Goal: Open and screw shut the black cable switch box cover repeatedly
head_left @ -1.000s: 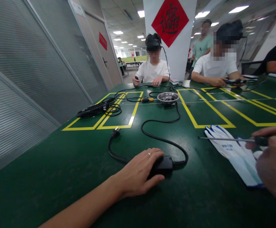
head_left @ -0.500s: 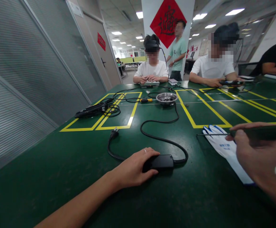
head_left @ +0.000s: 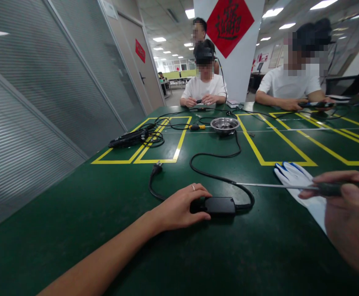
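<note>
My left hand (head_left: 184, 207) rests on the green table with thumb and fingers closed around the left end of a black power adapter (head_left: 220, 205). From the adapter a cord with a two-pin plug (head_left: 157, 167) runs out to the left, and a second black cable (head_left: 210, 176) winds away toward the bowl. At the right, my right hand (head_left: 348, 209) grips the dark handle of a screwdriver (head_left: 274, 186). Its long thin shaft points left, and the tip appears over the cable just beyond the adapter. A white work glove (head_left: 302, 181) with blue edging lies partly beneath that hand.
A metal bowl (head_left: 224, 126) holding small parts stands mid-table, beside a yellow-and-black screwdriver (head_left: 197, 127). Bundled black cables (head_left: 133, 138) lie at the left. Yellow tape (head_left: 154, 161) marks rectangles on the table. Several people are across the table, two of them handling objects.
My right hand has brought the screwdriver leftward, its tip now closer to the adapter. The left hand still holds the adapter. The view has shifted slightly, and a standing person has moved left behind the seated one.
</note>
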A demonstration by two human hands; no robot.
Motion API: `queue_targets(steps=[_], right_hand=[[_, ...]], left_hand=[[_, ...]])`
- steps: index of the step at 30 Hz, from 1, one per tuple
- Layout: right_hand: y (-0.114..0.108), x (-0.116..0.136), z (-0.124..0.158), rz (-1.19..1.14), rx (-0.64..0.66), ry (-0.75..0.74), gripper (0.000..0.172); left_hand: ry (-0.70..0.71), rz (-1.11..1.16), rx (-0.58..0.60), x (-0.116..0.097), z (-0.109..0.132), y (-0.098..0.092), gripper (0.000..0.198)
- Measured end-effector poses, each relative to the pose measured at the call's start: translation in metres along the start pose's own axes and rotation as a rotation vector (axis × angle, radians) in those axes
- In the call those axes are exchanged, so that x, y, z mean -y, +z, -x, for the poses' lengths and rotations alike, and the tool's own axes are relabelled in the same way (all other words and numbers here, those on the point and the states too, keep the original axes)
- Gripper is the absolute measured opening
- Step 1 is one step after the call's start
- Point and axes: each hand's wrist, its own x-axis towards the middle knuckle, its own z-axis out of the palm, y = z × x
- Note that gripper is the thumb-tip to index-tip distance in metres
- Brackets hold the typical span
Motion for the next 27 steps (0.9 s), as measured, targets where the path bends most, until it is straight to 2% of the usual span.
queue_targets(steps=[3,6,13,27], right_hand=[[0.001,-0.007,0.014,-0.120,-0.005,0.166,0.021],[0.002,-0.015,0.026,-0.193,0.061,0.262,0.022],[0.002,-0.014,0.041,-0.176,0.141,0.306,0.024],[0.004,-0.015,0.042,-0.114,0.157,0.325,0.023]], left_hand=[[0.004,0.007,0.000,0.002,-0.001,0.001,0.046],[0.007,0.014,0.002,0.002,-0.001,0.001,0.047],[0.008,0.003,0.001,0.003,-0.001,0.000,0.048],[0.016,0.029,-0.015,0.000,0.001,-0.001,0.050]])
